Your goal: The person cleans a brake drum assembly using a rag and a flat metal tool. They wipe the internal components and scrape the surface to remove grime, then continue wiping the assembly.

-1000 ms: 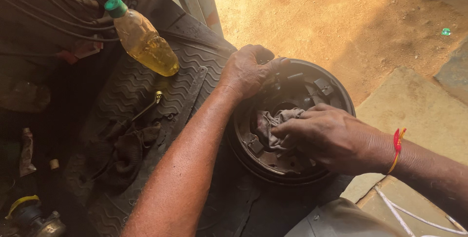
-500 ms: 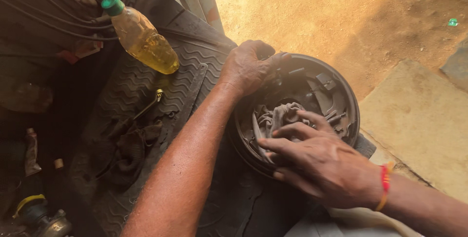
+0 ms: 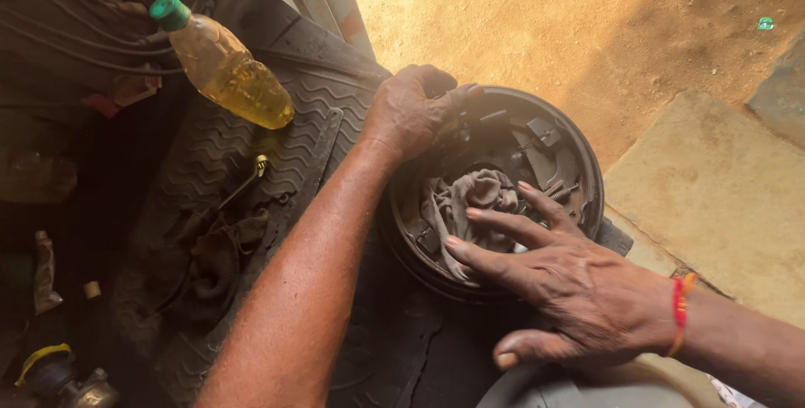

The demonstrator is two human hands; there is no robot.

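Head view looked down on a round drum (image 3: 587,175) lying flat on a tyre (image 3: 210,173), its open side up. The left hand (image 3: 411,114) was closed over the drum's far-left rim, fingers curled over the edge and gripping it. Just inside that grip, toward the centre, dark metal parts and a small spring showed within the drum. A grey rag (image 3: 470,198) lay bunched in the middle of the drum, between the two hands. The right hand (image 3: 570,286) was spread flat and open at the drum's near edge, its fingers stretched out over the rim; two fingertips touched the rag, and the thumb hung below the rim, off the drum, above a pale rounded object at the bottom of the frame. It held nothing. A red and yellow thread (image 3: 681,311) circled the right wrist.

Left of the gripping hand, well apart from it, a bottle (image 3: 222,68) of yellow liquid with a green cap lay tilted on the tyre. Below the bottle, nearer the left forearm, a thin metal tool (image 3: 243,181) rested on the tread, beside a dark cloth (image 3: 214,253). Beyond the drum, on the right-hand side, lay sunlit sandy ground (image 3: 545,14) and a flat stone slab (image 3: 721,198).
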